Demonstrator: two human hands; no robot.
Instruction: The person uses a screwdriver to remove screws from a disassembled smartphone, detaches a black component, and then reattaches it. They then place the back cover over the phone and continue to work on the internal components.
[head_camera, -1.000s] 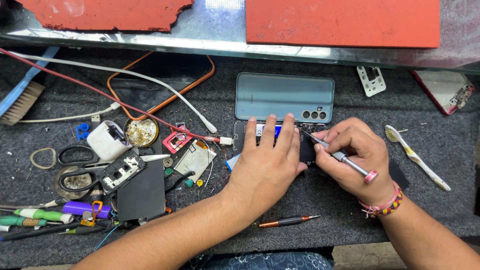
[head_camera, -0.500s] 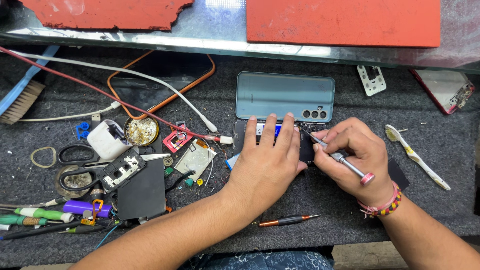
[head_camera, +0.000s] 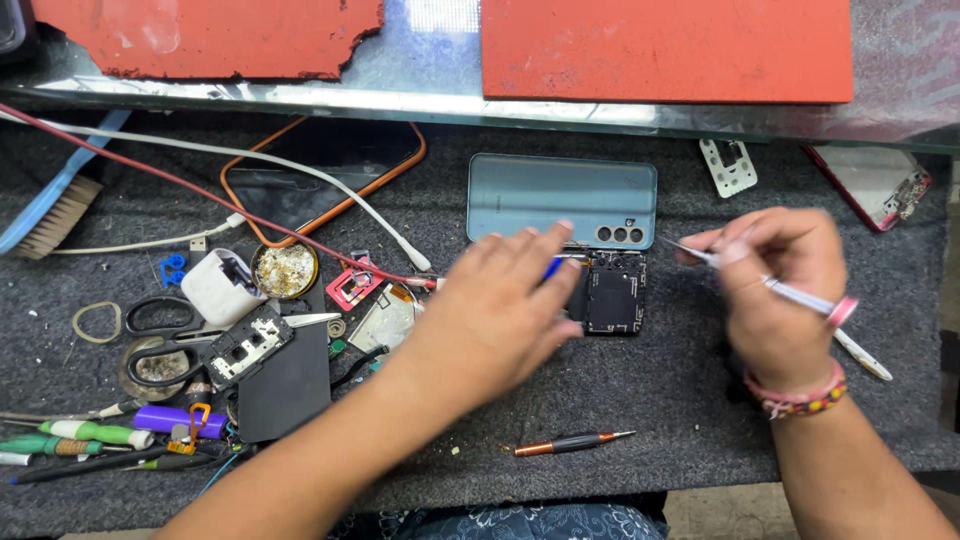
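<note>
So the phone's already well into teardown: the blue-grey back cover is off and lying face-down just behind the opened phone body, whose dark board shielding is exposed. The left hand lies flat over the left part of the phone body, fingers spread, pinning it to the mat rather than gripping anything. The right hand hangs just right of the phone body, pinched closed on a slim screwdriver, its tip off the board. Looks like the shielding's still in place, so internals aren't out yet. A pen-like tool sits in front of the phone body, untouched.
</note>
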